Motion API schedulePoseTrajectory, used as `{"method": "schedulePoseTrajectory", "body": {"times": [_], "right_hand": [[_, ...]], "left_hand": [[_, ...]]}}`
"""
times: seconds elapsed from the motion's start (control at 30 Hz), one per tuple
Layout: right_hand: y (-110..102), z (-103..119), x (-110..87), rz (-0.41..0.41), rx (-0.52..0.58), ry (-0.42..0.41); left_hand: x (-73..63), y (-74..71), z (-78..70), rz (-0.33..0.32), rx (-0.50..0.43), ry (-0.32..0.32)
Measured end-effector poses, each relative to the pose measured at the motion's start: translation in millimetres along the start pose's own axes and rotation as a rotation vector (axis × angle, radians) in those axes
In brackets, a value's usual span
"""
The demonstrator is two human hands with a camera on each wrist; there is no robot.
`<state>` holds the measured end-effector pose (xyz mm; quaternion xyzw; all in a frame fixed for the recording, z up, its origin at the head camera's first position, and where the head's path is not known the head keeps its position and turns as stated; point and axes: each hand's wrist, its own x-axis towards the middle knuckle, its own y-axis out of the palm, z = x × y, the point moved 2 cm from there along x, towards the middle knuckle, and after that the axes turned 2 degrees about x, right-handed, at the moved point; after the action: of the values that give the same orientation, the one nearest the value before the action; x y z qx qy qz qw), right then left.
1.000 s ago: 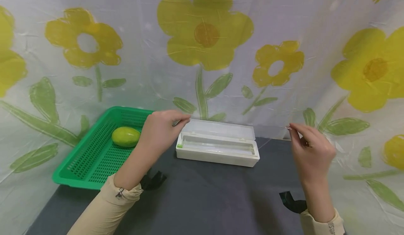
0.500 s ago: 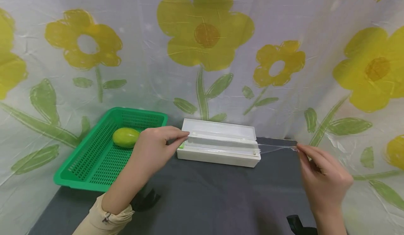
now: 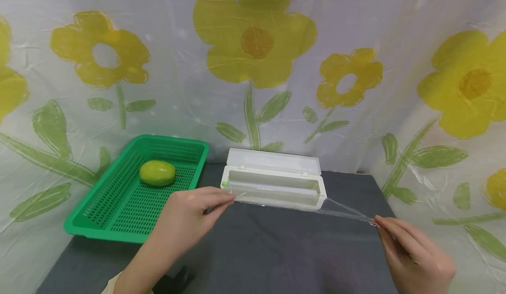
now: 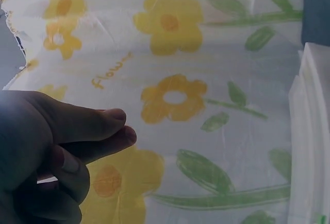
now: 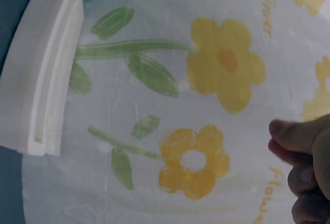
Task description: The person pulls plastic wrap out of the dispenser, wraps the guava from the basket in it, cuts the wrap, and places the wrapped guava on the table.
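Observation:
A sheet of clear cling film (image 3: 344, 214) stretches from the white dispenser box (image 3: 272, 201) toward the front, taut between both hands. My left hand (image 3: 189, 219) pinches one corner between thumb and forefinger, just in front of the box's left end. At the right, my right hand (image 3: 421, 250) pinches the other corner, farther from the box. Inside the box lies the film roll (image 3: 272, 188), and the hinged lid (image 3: 274, 160) stands raised behind it. Each wrist view shows thumb and finger pressed together; the film is too clear to make out there.
A green mesh basket (image 3: 130, 206) stands at the left with one yellow-green oval fruit (image 3: 157, 173) in it. Dark cloth (image 3: 276, 250) covers the table. A flower-printed curtain (image 3: 174, 66) hangs right behind the box.
Both hands have come down and toward the person from above the box, the right one also outward. The film has been drawn forward over the box's front edge; the roll now shows.

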<state>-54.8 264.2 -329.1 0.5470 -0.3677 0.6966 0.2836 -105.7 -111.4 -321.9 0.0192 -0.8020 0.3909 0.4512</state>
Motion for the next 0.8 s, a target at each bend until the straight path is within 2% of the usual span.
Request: {"method": "schedulePoseTrajectory", "body": {"times": [0.13, 0.2, 0.3, 0.37, 0.43, 0.53, 0.63, 0.7, 0.8], "right_hand": [[-3.0, 0.8, -3.8, -0.002, 0.048, -0.204], [-5.1, 0.8, -5.3, 0.017, 0.074, -0.276], [-12.8, -3.1, -8.6, 0.107, 0.114, -0.397], [-22.1, -8.9, -13.3, 0.234, 0.117, -0.488], [-32.5, -16.7, -19.9, 0.395, 0.112, -0.608], [-46.9, -25.8, -29.6, 0.628, 0.033, -0.743], [-53.2, -28.8, -34.7, 0.73, -0.044, -0.812], [-54.5, -29.2, -36.1, 0.737, -0.09, -0.865], [-56.1, -34.1, -41.1, 0.762, -0.026, -0.821]], "left_hand": [[-9.6, -1.3, -1.0, -0.008, 0.005, 0.088], [-15.1, -1.5, -2.5, -0.011, 0.016, 0.135], [-23.4, -0.3, -4.9, -0.021, 0.018, 0.189], [-28.7, 1.2, -5.6, -0.028, 0.016, 0.214], [-34.2, 2.4, -5.9, -0.024, 0.012, 0.233], [-42.3, 4.2, -6.0, -0.004, 0.011, 0.249], [-50.2, 6.1, -5.7, 0.018, 0.011, 0.254], [-55.0, 7.8, -5.6, 0.027, 0.007, 0.257], [-61.8, 11.7, -5.5, 0.024, 0.001, 0.278]]}}
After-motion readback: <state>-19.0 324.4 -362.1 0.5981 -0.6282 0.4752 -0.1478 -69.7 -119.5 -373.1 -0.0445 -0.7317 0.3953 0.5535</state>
